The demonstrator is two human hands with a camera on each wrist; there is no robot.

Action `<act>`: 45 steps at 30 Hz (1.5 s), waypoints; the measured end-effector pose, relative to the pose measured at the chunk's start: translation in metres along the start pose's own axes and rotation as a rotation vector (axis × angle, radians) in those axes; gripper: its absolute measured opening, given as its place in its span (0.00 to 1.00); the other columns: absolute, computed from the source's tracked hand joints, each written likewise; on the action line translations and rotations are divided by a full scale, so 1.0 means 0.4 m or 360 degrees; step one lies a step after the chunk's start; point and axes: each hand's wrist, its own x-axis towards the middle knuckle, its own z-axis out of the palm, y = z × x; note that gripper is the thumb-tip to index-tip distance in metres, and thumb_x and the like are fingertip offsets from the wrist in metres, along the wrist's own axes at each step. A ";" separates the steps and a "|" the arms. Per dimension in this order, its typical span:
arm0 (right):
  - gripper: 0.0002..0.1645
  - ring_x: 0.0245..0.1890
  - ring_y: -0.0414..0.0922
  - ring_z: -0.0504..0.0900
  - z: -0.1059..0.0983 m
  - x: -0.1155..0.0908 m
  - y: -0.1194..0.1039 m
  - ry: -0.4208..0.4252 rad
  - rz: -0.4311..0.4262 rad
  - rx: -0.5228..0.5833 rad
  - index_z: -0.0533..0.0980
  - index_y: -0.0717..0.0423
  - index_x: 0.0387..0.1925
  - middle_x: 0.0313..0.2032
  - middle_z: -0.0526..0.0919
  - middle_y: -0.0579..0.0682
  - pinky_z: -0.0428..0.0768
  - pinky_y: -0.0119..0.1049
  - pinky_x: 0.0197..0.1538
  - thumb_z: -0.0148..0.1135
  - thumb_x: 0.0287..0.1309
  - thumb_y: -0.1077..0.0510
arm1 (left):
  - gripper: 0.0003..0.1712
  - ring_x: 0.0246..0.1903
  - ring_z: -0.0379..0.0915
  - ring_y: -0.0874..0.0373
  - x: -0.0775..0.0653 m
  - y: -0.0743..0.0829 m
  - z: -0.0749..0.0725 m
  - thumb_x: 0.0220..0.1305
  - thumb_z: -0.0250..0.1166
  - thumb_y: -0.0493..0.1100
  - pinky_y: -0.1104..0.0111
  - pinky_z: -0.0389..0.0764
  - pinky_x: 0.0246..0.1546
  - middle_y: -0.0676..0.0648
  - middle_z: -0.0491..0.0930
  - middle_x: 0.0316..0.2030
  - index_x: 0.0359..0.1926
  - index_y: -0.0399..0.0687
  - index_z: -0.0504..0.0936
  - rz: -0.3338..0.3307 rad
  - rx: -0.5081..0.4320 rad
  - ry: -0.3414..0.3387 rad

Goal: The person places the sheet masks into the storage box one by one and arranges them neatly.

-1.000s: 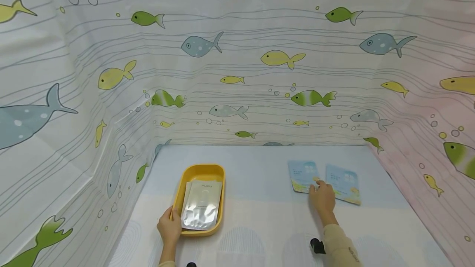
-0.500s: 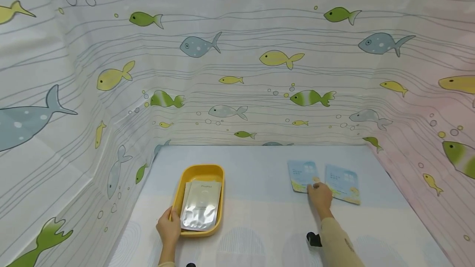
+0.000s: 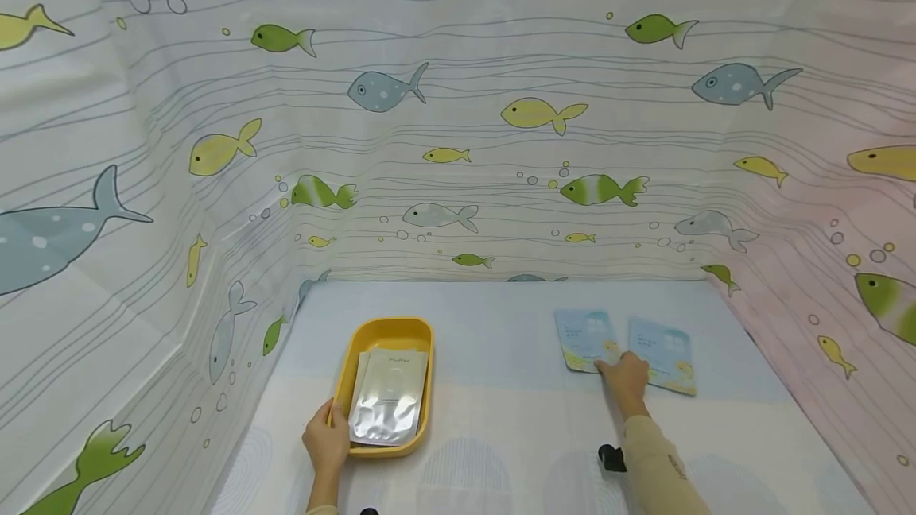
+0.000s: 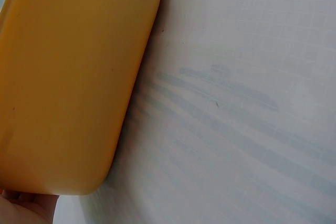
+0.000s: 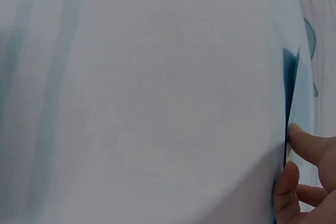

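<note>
My left hand [image 3: 327, 437] grips the left rim of a yellow tray [image 3: 392, 451], thumb over the edge. Flat silver sachets [image 3: 390, 400] lie stacked in it. The tray's smooth outer wall [image 4: 73, 87] fills much of the left wrist view. On the right lie two pale blue sachets with yellow-green print, a left one [image 3: 581, 332] and a right one [image 3: 661, 344]. My right hand [image 3: 626, 380] is at their near edges, between them. In the right wrist view, its thumb lies on a slightly raised blue sachet [image 5: 300, 93], with curled fingers at the near edge.
A pale blue and white patterned cloth [image 3: 494, 388] covers the table. Fish-print sheeting [image 3: 444, 181] encloses the back and both sides. Black camera mounts [image 3: 611, 458] sit by the wrists.
My right hand has shifted slightly right, and its fingers and thumb have spread somewhat at the blue sachets' near edges. The left hand and the tray stay in place.
</note>
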 end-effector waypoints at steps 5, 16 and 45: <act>0.25 0.36 0.67 0.78 -0.011 0.006 0.019 -0.0035 -0.0009 0.0027 0.75 0.79 0.37 0.37 0.78 0.75 0.77 0.53 0.36 0.69 0.49 0.57 | 0.15 0.48 0.71 0.27 0.001 0.002 0.000 0.63 0.53 0.30 0.42 0.69 0.50 0.25 0.77 0.44 0.45 0.21 0.77 0.0003 0.0003 0.0012; 0.25 0.17 0.39 0.82 -0.042 0.008 0.069 -0.0330 0.0252 0.0802 0.67 0.80 0.55 0.17 0.83 0.50 0.82 0.34 0.29 0.54 0.60 0.65 | 0.14 0.47 0.71 0.27 -0.001 0.001 0.002 0.62 0.53 0.29 0.42 0.69 0.49 0.25 0.77 0.43 0.45 0.21 0.77 0.0020 0.0009 0.0031; 0.29 0.27 0.41 0.86 -0.050 -0.111 0.042 -0.0483 0.0476 0.1417 0.59 0.79 0.61 0.52 0.68 0.80 0.82 0.31 0.38 0.50 0.58 0.73 | 0.14 0.47 0.71 0.27 0.001 -0.004 0.007 0.62 0.53 0.29 0.42 0.70 0.49 0.24 0.77 0.43 0.45 0.20 0.77 0.0024 -0.0008 0.0041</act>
